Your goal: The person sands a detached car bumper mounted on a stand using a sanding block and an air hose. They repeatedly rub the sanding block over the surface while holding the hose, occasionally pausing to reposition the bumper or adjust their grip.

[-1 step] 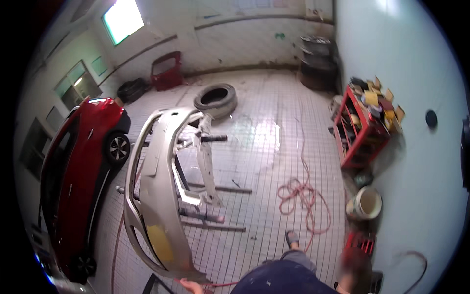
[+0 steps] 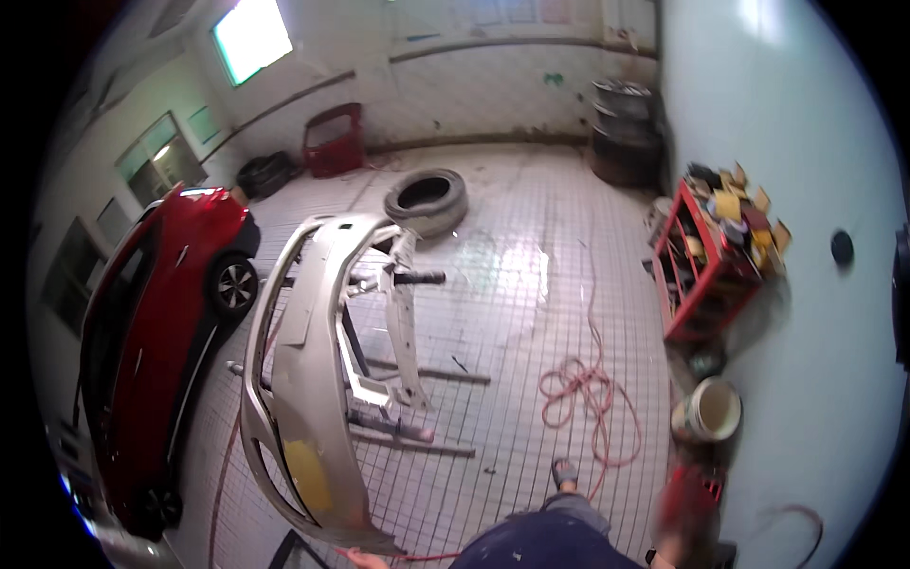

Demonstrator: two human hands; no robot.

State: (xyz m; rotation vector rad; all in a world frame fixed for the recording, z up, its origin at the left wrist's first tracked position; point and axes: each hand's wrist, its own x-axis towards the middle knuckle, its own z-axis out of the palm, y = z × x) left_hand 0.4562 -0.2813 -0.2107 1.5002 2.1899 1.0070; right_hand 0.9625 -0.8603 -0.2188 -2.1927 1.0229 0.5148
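Observation:
A silver-beige car bumper (image 2: 318, 379) stands on its side on a metal stand, with a yellow patch (image 2: 308, 474) near its lower end. Just below that end is my left hand (image 2: 365, 559), its fingers stretched toward the bumper's edge; the frame cuts off part of it. A red hose (image 2: 431, 557) runs beside this hand, and whether the fingers touch it I cannot make out. At the lower right my right hand (image 2: 687, 522) is a dark red smear by the wall, so neither its fingers nor anything in them can be told.
Stand bars (image 2: 427, 376) jut out over the tiled floor. More red hose (image 2: 583, 389) lies coiled right of them. A tyre (image 2: 427, 202) lies beyond the bumper, a red car (image 2: 161, 351) stands left. Along the right wall are a loaded red shelf (image 2: 711, 266) and a white bucket (image 2: 706, 410).
The whole view has shifted a little, so most things sit slightly lower in the picture. My left hand shows slightly lower and further left; my right hand stays blurred near the same place.

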